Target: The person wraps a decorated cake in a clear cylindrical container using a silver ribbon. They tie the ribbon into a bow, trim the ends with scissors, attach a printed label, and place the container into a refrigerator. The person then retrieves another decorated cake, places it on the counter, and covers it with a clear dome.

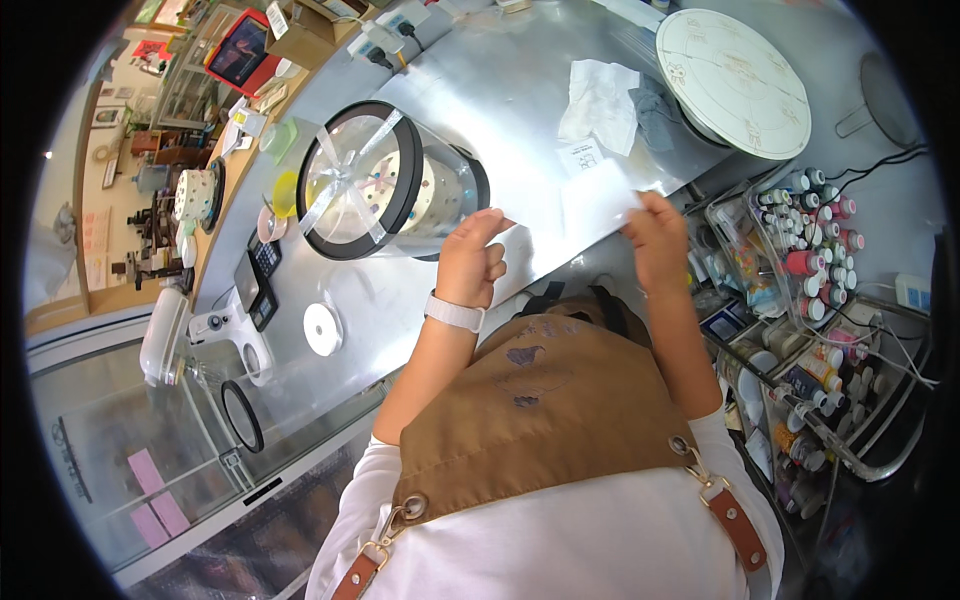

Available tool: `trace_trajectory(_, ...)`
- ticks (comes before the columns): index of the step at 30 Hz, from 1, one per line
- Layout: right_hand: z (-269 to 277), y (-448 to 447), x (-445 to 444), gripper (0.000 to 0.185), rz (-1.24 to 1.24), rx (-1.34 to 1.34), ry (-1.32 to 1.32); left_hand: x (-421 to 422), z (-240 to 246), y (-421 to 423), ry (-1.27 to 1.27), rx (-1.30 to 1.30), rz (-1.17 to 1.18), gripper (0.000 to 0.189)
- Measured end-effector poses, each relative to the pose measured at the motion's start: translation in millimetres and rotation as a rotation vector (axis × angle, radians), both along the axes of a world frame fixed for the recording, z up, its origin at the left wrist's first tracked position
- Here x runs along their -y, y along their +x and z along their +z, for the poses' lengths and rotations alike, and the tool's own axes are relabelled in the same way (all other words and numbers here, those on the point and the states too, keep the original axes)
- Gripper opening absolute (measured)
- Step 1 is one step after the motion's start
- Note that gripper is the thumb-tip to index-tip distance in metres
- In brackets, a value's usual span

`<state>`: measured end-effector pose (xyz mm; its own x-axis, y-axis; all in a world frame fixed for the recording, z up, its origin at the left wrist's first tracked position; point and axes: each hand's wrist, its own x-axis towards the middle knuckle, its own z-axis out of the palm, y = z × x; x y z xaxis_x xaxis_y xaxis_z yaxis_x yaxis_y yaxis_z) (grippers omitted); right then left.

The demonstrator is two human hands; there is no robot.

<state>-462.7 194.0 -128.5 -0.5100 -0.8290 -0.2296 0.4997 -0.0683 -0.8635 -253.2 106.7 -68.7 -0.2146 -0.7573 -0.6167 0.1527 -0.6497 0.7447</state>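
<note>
My left hand (471, 259), with a pale watch band at the wrist, pinches the left edge of a thin white sheet of paper (600, 201). My right hand (658, 241) grips the sheet's right edge between thumb and fingers. The sheet is held over the front edge of the metal table (510, 82), and glare blurs its left part. Left of my left hand stands a clear cylindrical cake box (454, 161) with black rims and a silver ribbon (341, 175) tied across its lid. Inside is a white cake (431, 195) with coloured dots. A small printed paper (580, 156) lies just beyond the sheet.
A white cloth (600, 105) and grey cloth (651, 120) lie beside a round cake turntable (739, 82). Rightward, racks hold several small bottles (806, 262). A white roll (322, 330), a calculator (264, 309) and a stand mixer (165, 337) are at left.
</note>
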Motion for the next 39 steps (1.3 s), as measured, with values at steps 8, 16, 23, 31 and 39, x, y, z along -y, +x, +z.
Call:
trace_trajectory(8,-31,-19,-5,0.024,0.165,0.083,-0.126,-15,-12,20,0.37,-0.351,-0.084,0.019)
trace_trajectory(16,-17,73,-15,0.029,0.565,0.011,-0.19,-27,-17,58,0.514,-0.443,-0.355,0.01)
trace_trajectory(23,-16,168,-33,0.02,0.384,0.077,-0.289,-23,-16,132,0.545,-0.276,-0.538,0.017)
trace_trajectory(31,-52,258,-65,0.016,0.235,-0.038,-0.441,-32,-24,202,0.558,-0.283,-0.736,0.014)
trace_trajectory(39,-72,292,-103,0.017,-0.082,0.144,-0.275,-3,4,244,-0.951,0.465,-0.586,0.012)
